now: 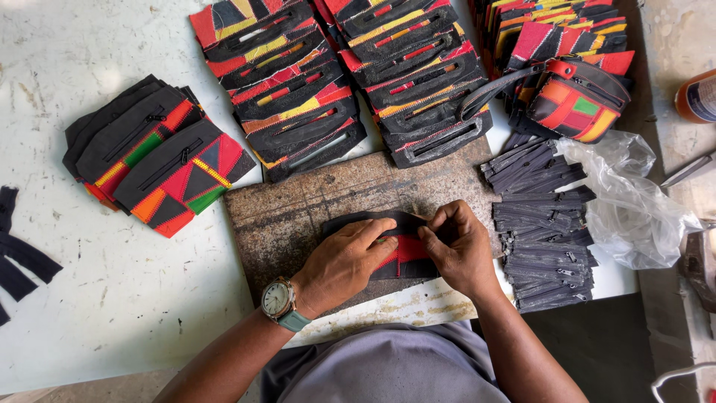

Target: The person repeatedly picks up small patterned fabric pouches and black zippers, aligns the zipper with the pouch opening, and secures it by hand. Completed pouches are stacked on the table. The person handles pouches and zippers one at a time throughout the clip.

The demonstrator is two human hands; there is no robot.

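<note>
Both hands press on a black-and-red patchwork panel [403,250] lying on a worn stone slab [298,216]: the left hand [343,261] flat with fingers closed on it, the right hand [459,250] pinching its edge. Just right of the slab lies a pile of black zippers [544,224] beside a clear plastic bag [634,201]. Beyond the slab, rows of slotted panels [350,82]; left of it, finished zipped pouches [160,160]. All rests on a scuffed white table [112,298].

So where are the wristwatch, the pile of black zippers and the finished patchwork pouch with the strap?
Green-strapped wristwatch [277,298], head view, on its round dial.
Pile of black zippers [544,224], head view, on the middle of the stack.
Finished patchwork pouch [578,101], head view, on its coloured front panel.
</note>
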